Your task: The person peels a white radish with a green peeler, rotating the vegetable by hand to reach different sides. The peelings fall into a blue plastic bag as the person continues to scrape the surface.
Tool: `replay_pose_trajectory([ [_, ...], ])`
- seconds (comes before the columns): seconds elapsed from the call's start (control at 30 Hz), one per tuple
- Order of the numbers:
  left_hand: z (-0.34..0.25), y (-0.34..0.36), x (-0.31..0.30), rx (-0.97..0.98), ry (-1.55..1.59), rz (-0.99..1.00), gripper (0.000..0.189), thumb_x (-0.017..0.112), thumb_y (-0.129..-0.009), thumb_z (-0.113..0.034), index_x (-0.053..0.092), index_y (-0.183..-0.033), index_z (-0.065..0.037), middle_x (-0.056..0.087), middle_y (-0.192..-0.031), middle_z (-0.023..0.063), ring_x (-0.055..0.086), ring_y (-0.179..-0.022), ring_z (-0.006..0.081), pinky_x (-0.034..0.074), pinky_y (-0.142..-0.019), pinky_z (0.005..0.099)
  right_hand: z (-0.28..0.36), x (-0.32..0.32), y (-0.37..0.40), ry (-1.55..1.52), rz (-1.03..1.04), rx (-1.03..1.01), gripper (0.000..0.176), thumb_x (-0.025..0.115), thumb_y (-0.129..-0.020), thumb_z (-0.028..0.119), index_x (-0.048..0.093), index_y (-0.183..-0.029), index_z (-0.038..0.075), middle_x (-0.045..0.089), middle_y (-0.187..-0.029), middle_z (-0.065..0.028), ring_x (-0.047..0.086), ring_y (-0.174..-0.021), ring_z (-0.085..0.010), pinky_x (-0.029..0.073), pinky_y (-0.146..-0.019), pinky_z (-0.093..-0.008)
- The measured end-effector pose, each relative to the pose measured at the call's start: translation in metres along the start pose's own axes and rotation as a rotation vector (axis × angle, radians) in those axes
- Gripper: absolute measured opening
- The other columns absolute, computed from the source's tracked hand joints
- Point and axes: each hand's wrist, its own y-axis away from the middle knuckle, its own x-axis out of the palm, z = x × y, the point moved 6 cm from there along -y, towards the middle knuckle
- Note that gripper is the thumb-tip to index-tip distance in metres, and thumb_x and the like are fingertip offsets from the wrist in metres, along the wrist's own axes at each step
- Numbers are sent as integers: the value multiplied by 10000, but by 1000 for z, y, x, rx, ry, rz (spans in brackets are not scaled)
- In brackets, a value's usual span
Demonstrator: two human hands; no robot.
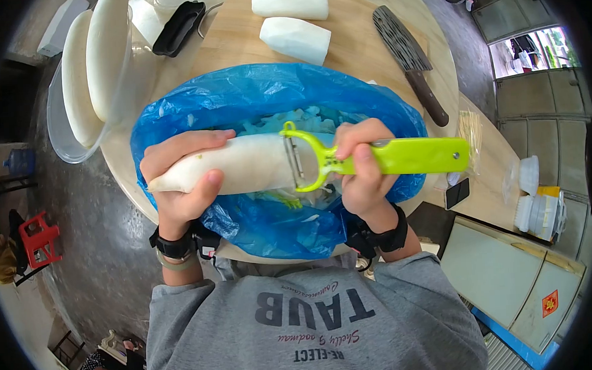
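My left hand [187,174] is wrapped round the tapered end of a white radish [248,164], which lies level over a blue plastic bag [165,111]. In my right hand [363,168] is a lime-green peeler [428,156], gripped near its head. Its blade crosses the radish close to the right-hand end and seems to touch the surface. Beneath, the open bag holds pale peelings [286,122]. Part of the peeler's handle and the radish's right end are hidden by my fingers and the peeler head.
Two peeled radish pieces [295,39] lie on a wooden cutting board [351,31]. A cleaver [406,58] rests at the board's right. Whole radishes [108,57] stand in a clear tub [58,124] at left, near a black tray [179,29]. A phone [457,193] lies at right.
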Motion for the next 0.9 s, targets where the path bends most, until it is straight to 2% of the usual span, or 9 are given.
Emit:
replay_pose_trajectory([
  [0.13, 0, 1, 0, -1, -12, -12, 319, 627, -650, -197, 607, -848, 52, 633, -825, 183, 634, -763, 260, 497, -688, 290, 3, 8, -6, 73, 58, -54, 142, 416, -821, 83, 496, -732, 6, 522, -697, -80, 460, -586, -121, 369, -542, -245],
  [0.27, 0, 1, 0, -24, -6, -13, 317, 627, -646, -196, 608, -844, 51, 633, -821, 181, 633, -768, 264, 497, -686, 292, 4, -8, -6, 192, -178, -55, 159, 401, -821, 104, 455, -700, 17, 488, -664, -68, 433, -581, -122, 351, -555, -248],
  [0.37, 0, 2, 1, -6, 2, -15, 318, 627, -643, -197, 608, -843, 50, 633, -819, 180, 633, -769, 265, 498, -684, 293, -1, -19, -5, 50, -236, -111, 173, 395, -821, 121, 447, -691, 21, 480, -660, -62, 409, -567, -112, 331, -537, -241],
  [0.5, -1, 1, 0, -5, -15, -6, 320, 629, -643, -202, 608, -842, 48, 633, -819, 181, 634, -763, 263, 499, -678, 289, -3, -12, -2, -77, -129, -21, 176, 401, -825, 128, 469, -697, 28, 488, -672, -62, 422, -578, -107, 338, -544, -232],
  [0.7, 0, 0, 0, 14, -17, -2, 326, 631, -647, -214, 610, -842, 46, 634, -827, 184, 634, -749, 255, 500, -670, 282, 2, 8, -5, 49, 24, 28, 131, 424, -822, 80, 493, -734, 10, 512, -706, -68, 472, -632, -108, 373, -583, -235],
  [0.9, 0, 0, 0, -3, -16, 1, 329, 630, -648, -219, 610, -841, 47, 633, -826, 185, 634, -758, 258, 499, -679, 285, -2, -14, -7, 123, -255, 82, 141, 400, -829, 78, 463, -717, 21, 483, -684, -49, 446, -619, -97, 355, -570, -226],
])
